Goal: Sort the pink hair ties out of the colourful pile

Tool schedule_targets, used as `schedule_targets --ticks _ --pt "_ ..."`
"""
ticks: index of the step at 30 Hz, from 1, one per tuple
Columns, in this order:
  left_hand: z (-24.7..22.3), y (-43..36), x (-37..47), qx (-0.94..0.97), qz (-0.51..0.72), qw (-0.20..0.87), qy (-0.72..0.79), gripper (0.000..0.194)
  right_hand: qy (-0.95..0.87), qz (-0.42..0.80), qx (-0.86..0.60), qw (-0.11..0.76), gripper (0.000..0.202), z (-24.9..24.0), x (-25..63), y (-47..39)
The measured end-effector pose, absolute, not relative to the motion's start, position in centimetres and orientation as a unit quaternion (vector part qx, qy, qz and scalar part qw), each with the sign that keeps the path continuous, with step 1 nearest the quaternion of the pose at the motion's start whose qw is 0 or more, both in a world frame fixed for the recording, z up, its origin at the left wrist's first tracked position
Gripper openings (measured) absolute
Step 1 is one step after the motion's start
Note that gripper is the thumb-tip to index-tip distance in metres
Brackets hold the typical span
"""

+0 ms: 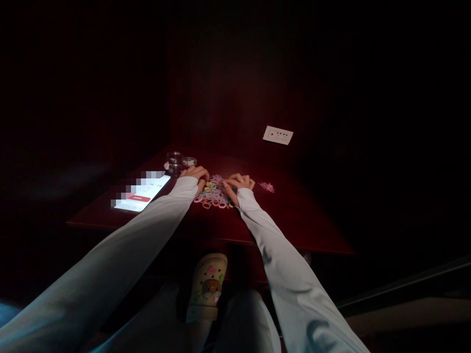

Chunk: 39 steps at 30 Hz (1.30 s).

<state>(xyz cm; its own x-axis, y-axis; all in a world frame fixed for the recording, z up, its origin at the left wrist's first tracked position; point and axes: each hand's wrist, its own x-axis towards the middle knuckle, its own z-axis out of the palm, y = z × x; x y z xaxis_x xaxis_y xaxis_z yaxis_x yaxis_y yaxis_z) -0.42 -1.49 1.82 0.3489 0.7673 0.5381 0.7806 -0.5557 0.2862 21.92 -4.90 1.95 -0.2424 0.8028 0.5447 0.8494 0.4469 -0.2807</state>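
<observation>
Reaching with left hand [196,174] and right hand [240,184] to opposite sides of bands [214,196] on tabletop [290,223], right of phone [142,195]; cannot tell either grip's state, apart or clamped.

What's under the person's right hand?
At the edge of the right hand, part of a pile of small coloured loops shows; whatever lies beneath the palm is covered.

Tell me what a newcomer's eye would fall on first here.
Probably the glowing smartphone, lying left of the left hand on the dark red table. Next, the multicolored pile of hair ties between that hand and the right hand, with a pink cluster farther right. Then the white wall socket beyond.
</observation>
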Motion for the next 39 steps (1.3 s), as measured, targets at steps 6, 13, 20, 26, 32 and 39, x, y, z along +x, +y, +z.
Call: schedule_targets --ticks 6,13,20,26,32,39 --pt "1.7 -2.0 0.0 -0.861 -0.301 0.001 -0.410 0.024 -0.808 0.005 -0.516 0.283 0.029 1.5 21.2 -4.7" --pt "0.6 -1.4 0.3 -0.854 -0.316 0.004 -0.412 0.023 -0.810 0.052 -0.520 0.268 0.026 1.7 21.7 -4.6" --pt "0.5 -1.3 -0.1 -0.868 -0.302 0.008 -0.395 0.019 -0.801 0.066 -0.515 0.298 0.026 1.4 21.6 -4.3" --pt "0.6 -1.6 -0.1 -0.870 -0.301 0.006 -0.391 0.022 -0.779 0.078 -0.534 0.319 0.024 1.1 21.7 -3.6" --pt "0.7 -1.5 0.0 -0.870 -0.311 0.000 -0.382 0.031 -0.759 0.082 -0.548 0.342 0.017 0.8 21.7 -3.0" --pt "1.0 -1.5 0.0 -0.869 -0.315 -0.005 -0.381 0.029 -0.767 0.106 -0.521 0.360 0.029 1.1 21.9 -3.8"
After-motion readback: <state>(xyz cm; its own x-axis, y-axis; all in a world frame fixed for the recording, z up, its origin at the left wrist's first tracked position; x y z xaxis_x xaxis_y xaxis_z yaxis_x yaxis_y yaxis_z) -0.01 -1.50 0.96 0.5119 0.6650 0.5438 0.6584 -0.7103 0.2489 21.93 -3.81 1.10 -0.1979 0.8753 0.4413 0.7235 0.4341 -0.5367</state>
